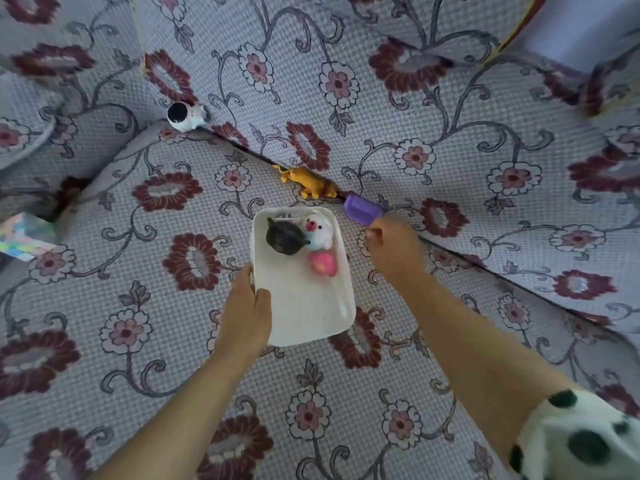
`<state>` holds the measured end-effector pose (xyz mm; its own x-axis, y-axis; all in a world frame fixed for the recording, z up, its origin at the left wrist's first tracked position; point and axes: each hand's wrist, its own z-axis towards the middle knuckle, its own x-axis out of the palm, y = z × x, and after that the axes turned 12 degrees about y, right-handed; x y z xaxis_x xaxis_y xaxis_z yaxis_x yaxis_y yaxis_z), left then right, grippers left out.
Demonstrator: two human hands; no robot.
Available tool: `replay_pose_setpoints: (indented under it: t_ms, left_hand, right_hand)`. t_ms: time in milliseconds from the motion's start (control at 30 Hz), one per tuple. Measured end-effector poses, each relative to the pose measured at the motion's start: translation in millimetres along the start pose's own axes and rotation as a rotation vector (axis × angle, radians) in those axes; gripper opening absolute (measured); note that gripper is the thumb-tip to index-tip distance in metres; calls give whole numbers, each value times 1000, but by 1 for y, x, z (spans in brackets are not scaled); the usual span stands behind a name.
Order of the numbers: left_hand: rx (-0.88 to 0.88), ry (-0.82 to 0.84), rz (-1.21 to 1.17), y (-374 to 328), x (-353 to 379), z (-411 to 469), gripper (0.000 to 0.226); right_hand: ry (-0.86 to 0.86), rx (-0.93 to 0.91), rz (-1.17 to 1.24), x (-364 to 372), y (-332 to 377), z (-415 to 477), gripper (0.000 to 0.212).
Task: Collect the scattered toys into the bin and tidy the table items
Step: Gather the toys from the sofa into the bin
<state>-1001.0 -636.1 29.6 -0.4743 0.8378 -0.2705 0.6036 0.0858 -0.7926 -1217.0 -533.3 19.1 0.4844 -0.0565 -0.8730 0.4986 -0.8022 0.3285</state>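
1. Grips the left wall of the white bin on the sofa seat with the left hand, thumb inside, fingers clamped outside.
2. Pinches a purple toy in the right hand, just past the bin's far right corner.
3. Shows a black toy, plush pig and pink toy inside.

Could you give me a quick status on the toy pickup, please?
Left hand grips white bin rim. Right hand holds purple toy. Yellow lion toy lies in sofa crease. Nothing blocking.
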Motion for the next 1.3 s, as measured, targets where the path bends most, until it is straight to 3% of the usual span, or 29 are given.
replay_pose_setpoints:
  t_ms: [267, 567, 733, 933, 1100, 1300]
  left_hand:
    - [8, -26, -14, 11, 26, 59, 26]
    - [-22, -41, -3, 14, 34, 90, 30]
    - [-17, -37, 17, 10, 37, 99, 29]
    - [-19, -38, 21, 10, 38, 101, 34]
    - [-11, -45, -8, 4, 34, 92, 30]
    - [-15, -62, -17, -4, 27, 71, 28]
  right_hand:
    - [22, -39, -175, 37, -39, 76, 15]
    - [13, -49, -356, 68, -55, 128, 48]
    - [-37, -68, -381, 68, -55, 138, 40]
    - [38, -157, -435, 64, -62, 138, 32]
    - [-89, -158, -266, 55, -60, 124, 15]
    - [-213, -131, 73, 10, -30, 92, 15]
